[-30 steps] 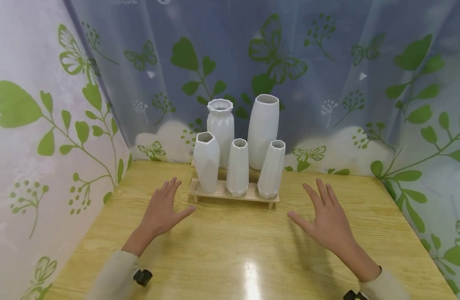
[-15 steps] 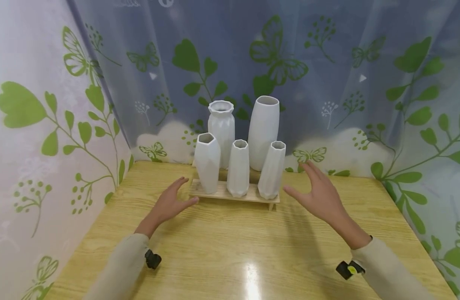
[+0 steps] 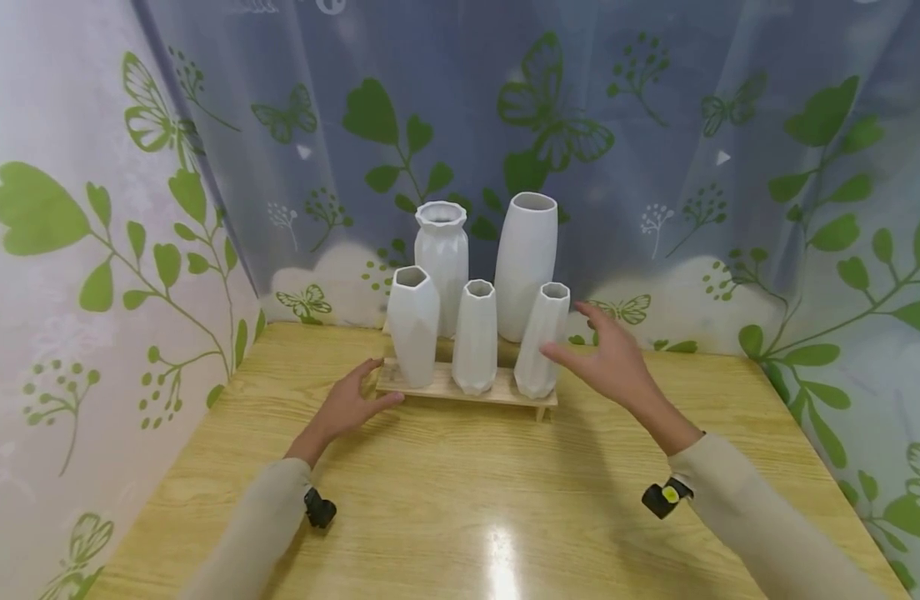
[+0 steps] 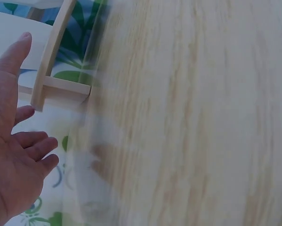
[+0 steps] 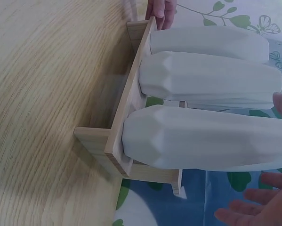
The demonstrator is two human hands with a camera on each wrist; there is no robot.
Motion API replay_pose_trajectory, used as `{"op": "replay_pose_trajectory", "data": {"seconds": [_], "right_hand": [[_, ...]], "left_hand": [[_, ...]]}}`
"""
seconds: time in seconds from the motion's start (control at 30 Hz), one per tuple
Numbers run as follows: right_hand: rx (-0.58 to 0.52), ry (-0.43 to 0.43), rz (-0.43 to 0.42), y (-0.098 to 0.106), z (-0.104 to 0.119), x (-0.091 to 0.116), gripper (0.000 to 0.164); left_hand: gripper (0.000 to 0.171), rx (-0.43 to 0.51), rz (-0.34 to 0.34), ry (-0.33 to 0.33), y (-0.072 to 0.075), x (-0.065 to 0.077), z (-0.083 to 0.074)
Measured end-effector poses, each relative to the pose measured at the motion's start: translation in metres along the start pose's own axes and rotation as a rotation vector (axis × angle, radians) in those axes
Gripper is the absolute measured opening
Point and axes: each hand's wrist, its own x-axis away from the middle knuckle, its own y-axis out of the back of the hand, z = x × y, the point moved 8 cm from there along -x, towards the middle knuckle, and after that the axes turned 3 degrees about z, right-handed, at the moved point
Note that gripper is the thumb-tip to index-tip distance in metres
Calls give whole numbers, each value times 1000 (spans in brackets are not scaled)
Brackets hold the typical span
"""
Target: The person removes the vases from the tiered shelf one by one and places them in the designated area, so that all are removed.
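Several white ceramic vases stand on a two-tier wooden stand (image 3: 448, 385). Three are in the front row: an angular vase (image 3: 415, 329) at left, a slim faceted one (image 3: 476, 337) in the middle and another faceted vase (image 3: 544, 337) at right. My right hand (image 3: 613, 358) comes round this right vase, thumb overlapping its front, other fingers spread on its far right side. In the right wrist view a gap shows between those fingers and the vase. At the stand's left end is my left hand (image 3: 347, 406), thumb extended along the front, fingertips right at the end board.
Behind, on the upper tier, stand a ruffled-rim vase (image 3: 441, 258) and a tall smooth vase (image 3: 527, 258). The wooden table (image 3: 445, 483) meets a patterned curtain (image 3: 332, 283) at the back. Printed fabric also hangs at both sides.
My right hand has moved left and inward to the right front vase. My left hand has shifted right to the stand's left end. The vases have stayed in place.
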Motion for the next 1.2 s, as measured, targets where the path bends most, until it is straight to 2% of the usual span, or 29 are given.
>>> {"op": "replay_pose_trajectory", "data": {"seconds": [0.1,0.3,0.57,1.0,1.2], "right_hand": [[-42,1,4,-6,-2,-4,103],[-83,-1,-12,-12,-2,-8,101],[-152,24,-37,-16,4,-11,92],[-142,8,-91,-18,6,-20,84],[-118,32,-134,-16,7,-19,76]], "left_hand": [[98,20,1,-3,-1,-1,2],[93,55,2,-54,-5,-4,-3],[85,95,-8,-63,-6,-7,-9],[83,124,-7,-70,-5,-8,-11],[85,126,-7,-51,-6,-9,-9]]}}
